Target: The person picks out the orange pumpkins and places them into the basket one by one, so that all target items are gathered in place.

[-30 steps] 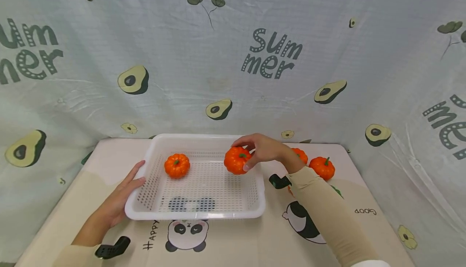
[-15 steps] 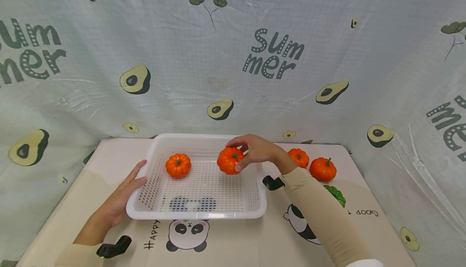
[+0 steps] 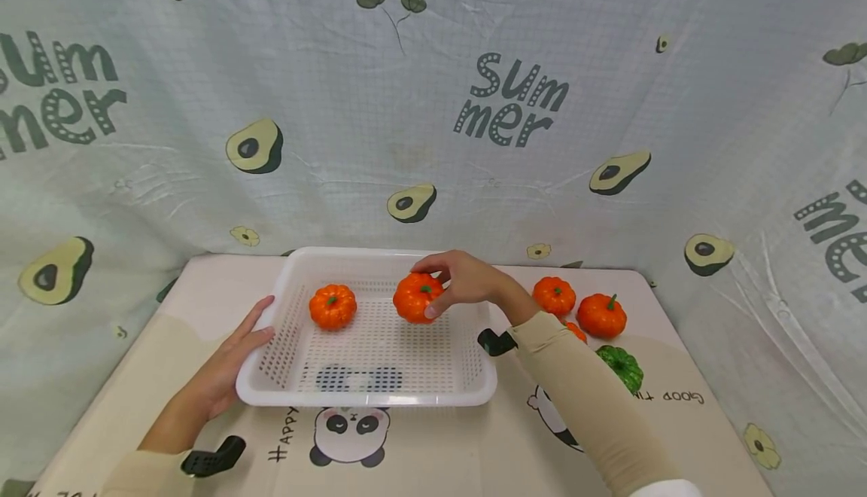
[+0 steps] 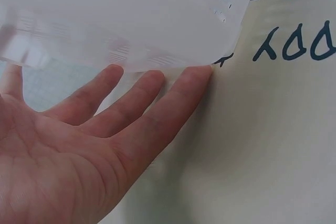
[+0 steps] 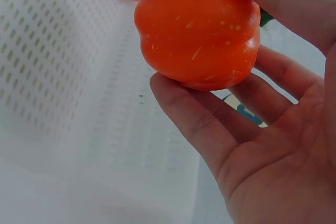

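One pumpkin (image 3: 410, 301), gripped by right hand (image 3: 467, 280), has shifted leftward; left hand (image 3: 220, 373) touches basket (image 3: 366, 399), fingers straight.

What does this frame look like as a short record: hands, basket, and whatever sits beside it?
left hand: fingers extended, touching the basket's left side
right hand: grips an orange pumpkin over the basket
basket: white, perforated, on the table
in basket: a second orange pumpkin, toward the left
right of basket: two orange pumpkins, one green pumpkin, another orange item partly hidden
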`<state>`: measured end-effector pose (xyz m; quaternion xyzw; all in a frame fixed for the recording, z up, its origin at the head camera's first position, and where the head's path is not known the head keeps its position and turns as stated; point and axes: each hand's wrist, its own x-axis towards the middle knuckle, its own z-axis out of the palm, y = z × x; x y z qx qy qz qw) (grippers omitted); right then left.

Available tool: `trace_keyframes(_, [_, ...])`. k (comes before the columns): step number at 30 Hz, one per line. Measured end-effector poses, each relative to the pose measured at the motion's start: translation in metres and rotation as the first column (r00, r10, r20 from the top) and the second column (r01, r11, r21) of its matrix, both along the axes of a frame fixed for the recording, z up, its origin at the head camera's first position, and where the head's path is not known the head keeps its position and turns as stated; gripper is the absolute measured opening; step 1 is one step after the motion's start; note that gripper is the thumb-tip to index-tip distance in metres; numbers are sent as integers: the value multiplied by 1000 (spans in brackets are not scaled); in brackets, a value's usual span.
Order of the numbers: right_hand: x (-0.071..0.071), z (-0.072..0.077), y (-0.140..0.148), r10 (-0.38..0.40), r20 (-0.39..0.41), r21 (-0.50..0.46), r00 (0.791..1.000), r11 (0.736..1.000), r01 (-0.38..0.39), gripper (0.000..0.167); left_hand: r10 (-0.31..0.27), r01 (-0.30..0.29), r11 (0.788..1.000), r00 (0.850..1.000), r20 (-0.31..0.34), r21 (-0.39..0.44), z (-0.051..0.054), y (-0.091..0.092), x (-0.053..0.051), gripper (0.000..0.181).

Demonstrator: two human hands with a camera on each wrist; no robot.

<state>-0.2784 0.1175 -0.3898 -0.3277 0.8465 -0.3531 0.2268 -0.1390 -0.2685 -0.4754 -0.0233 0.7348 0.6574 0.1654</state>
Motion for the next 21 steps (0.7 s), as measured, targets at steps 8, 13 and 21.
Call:
trace_keyframes(8, [2, -3, -10, -40, -18, 46, 999, 998, 41, 70, 0, 0, 1000, 1000, 2, 9, 1, 1, 0, 68])
trace_keyframes(13, [2, -5, -15, -36, -30, 56, 999, 998, 38, 70, -5, 5, 1000, 1000, -6, 8, 0, 0, 0, 68])
trace_keyframes(21, [1, -12, -25, -32, -67, 63, 997, 997, 36, 69, -1, 1, 1000, 1000, -10, 3, 1, 0, 0, 68])
